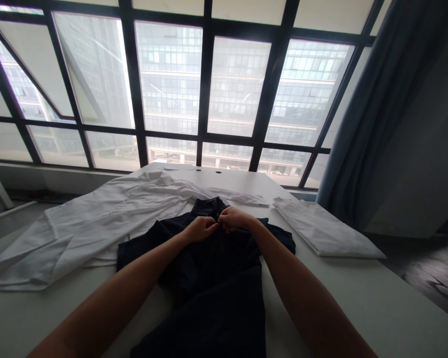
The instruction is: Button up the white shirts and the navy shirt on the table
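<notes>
a: what's the grip doing right now?

b: both hands are up at the neck of a dark navy shirt, closed into small pinches, not spread. the right hand has its fingers bunched on the front of the collar. the left hand is curled in just beside it, its fingertips almost meeting the right's.

a: do they really have hold of the cloth?

b: they look shut on it, right at the collar's front. the hands cover the exact spot, so i can't tell how much cloth is between the fingers.

a: any label or writing?

b: none i can read. anything inside the collar is too dark to make out.

a: where's the shirt lying?

b: flat on a white bench, sleeves out to both sides, collar toward the window. its long body runs back toward the person and out of the bottom of the view.

a: and around it?

b: on the left, a rumpled white shirt lies spread out, touching the dark one. on the right, a folded white cloth sits just beside the dark sleeve. the far end of the bench has two small round holes. past that there's a black-framed window with an office block behind the glass, and a blue-grey curtain hanging on the right.
</notes>
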Available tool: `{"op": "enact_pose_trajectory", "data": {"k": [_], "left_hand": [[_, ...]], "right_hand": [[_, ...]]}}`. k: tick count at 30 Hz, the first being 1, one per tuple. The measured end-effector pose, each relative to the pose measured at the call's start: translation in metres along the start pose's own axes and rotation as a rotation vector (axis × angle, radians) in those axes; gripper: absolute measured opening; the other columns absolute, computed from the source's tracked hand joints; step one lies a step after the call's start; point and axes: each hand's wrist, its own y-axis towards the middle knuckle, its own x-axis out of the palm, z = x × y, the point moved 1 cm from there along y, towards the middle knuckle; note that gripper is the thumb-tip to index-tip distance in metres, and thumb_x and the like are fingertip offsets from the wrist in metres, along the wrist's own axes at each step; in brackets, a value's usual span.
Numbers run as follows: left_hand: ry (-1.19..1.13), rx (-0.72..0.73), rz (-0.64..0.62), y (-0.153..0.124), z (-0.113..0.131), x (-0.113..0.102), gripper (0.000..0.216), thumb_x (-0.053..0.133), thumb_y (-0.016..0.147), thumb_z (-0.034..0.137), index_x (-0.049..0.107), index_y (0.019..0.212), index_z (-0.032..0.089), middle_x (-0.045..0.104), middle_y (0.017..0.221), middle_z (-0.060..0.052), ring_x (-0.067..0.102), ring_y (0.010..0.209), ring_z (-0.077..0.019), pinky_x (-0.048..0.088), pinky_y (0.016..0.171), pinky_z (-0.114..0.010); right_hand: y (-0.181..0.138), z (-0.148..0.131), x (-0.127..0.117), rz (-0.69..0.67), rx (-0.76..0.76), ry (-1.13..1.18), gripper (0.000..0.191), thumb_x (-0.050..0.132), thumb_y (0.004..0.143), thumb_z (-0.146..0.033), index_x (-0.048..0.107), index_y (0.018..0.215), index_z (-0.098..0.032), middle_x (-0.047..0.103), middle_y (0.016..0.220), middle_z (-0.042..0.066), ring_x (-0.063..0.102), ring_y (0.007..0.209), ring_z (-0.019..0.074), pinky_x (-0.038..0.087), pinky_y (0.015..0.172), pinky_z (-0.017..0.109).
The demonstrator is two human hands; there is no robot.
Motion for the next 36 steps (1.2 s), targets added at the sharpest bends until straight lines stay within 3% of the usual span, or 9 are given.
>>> {"op": "enact_pose_trajectory", "data": {"k": [7, 14, 23, 29, 36], "left_hand": [[-0.130, -0.006, 0.008, 0.003, -0.016, -0.001, 0.026, 0.063, 0.084, 0.037, 0.072, 0.084, 0.013, 0.058, 0.062, 0.001, 0.049, 0.059, -0.0115, 0.039, 0.057, -0.023], [-0.143, -0.068, 0.043, 0.004, -0.019, 0.002, 0.017, 0.062, 0.078, 0.029, 0.067, 0.074, 0.014, 0.053, 0.058, 0.003, 0.045, 0.058, -0.0106, 0.036, 0.054, -0.022], [-0.202, -0.143, 0.068, 0.006, -0.023, 0.000, 0.017, 0.059, 0.078, 0.029, 0.065, 0.072, 0.014, 0.055, 0.060, 0.003, 0.048, 0.058, -0.0109, 0.039, 0.058, -0.023], [-0.144, -0.160, 0.124, 0.008, -0.026, 0.002, 0.024, 0.064, 0.078, 0.037, 0.070, 0.075, 0.014, 0.064, 0.065, 0.000, 0.055, 0.062, -0.0140, 0.043, 0.062, -0.025], [-0.167, -0.185, 0.111, 0.009, -0.025, 0.005, 0.023, 0.062, 0.078, 0.035, 0.070, 0.075, 0.014, 0.064, 0.065, -0.001, 0.055, 0.062, -0.0143, 0.042, 0.060, -0.025]], "right_hand": [[-0.004, 0.001, 0.000, -0.084, 0.058, 0.001, 0.021, 0.055, 0.086, -0.013, 0.058, 0.065, -0.015, 0.060, 0.056, -0.003, 0.058, 0.045, 0.0085, 0.044, 0.044, 0.017], [-0.002, 0.000, 0.011, -0.066, 0.081, -0.090, 0.021, 0.065, 0.079, -0.009, 0.056, 0.061, -0.015, 0.061, 0.054, -0.003, 0.057, 0.044, 0.0090, 0.047, 0.045, 0.019], [0.001, 0.006, 0.010, -0.059, -0.091, -0.022, 0.022, 0.065, 0.084, -0.010, 0.056, 0.065, -0.016, 0.058, 0.050, -0.005, 0.058, 0.043, 0.0085, 0.047, 0.045, 0.017], [0.002, 0.009, 0.007, -0.073, -0.035, 0.106, 0.026, 0.077, 0.083, -0.029, 0.058, 0.070, -0.014, 0.064, 0.056, -0.002, 0.063, 0.050, 0.0107, 0.051, 0.047, 0.017], [-0.002, 0.006, 0.007, -0.075, -0.048, 0.079, 0.020, 0.070, 0.085, -0.013, 0.058, 0.068, -0.014, 0.064, 0.056, -0.003, 0.062, 0.049, 0.0099, 0.051, 0.047, 0.017]]}}
